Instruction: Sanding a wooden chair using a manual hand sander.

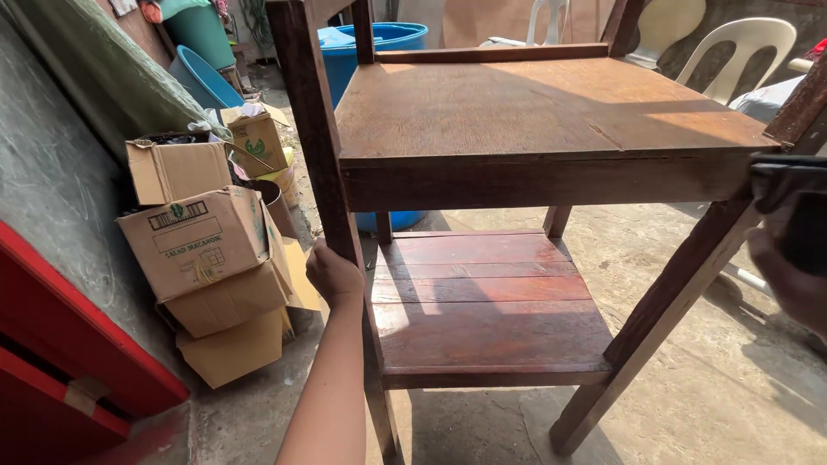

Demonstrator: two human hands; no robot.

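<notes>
The wooden stand (534,129) is being steadied: its front left leg (323,155) is gripped by the left hand (334,274). A black tool (797,215) seems held by the right hand (788,280) at the stand's right edge; a firmer hold seems needed.

One head-worn camera looks steeply down, close above the wooden shelf stand (534,129), facing its front edge.

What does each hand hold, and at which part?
Left hand grips the wooden shelf stand by its front left leg. Right hand holds a dark object; where cannot be told.
</notes>
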